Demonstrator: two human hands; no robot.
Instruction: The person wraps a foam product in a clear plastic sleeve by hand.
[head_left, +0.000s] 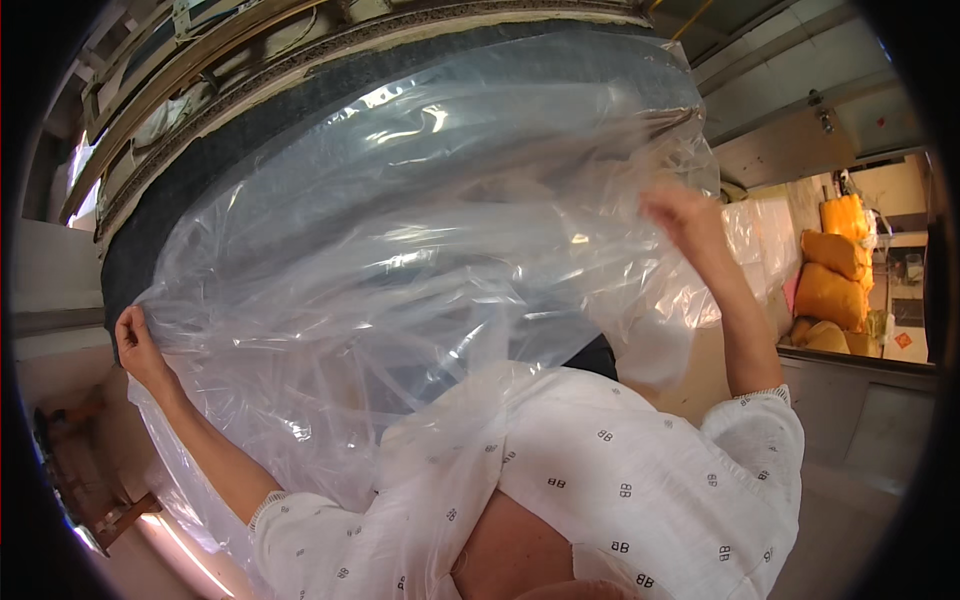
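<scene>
Left grip (136,340): pinching clear plastic sheet (400,245) at its left edge
Right grip (688,218): blurred, at the sheet's right side; hold unclear
Dark surface (135,255): under the sheet
Orange sacks (835,290): piled at right

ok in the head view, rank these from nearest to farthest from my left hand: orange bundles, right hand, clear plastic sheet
From the left hand:
1. Clear plastic sheet: gripped by it, at the sheet's left side.
2. Right hand: over at the sheet's right side.
3. Orange bundles: far right, in the background.
</scene>
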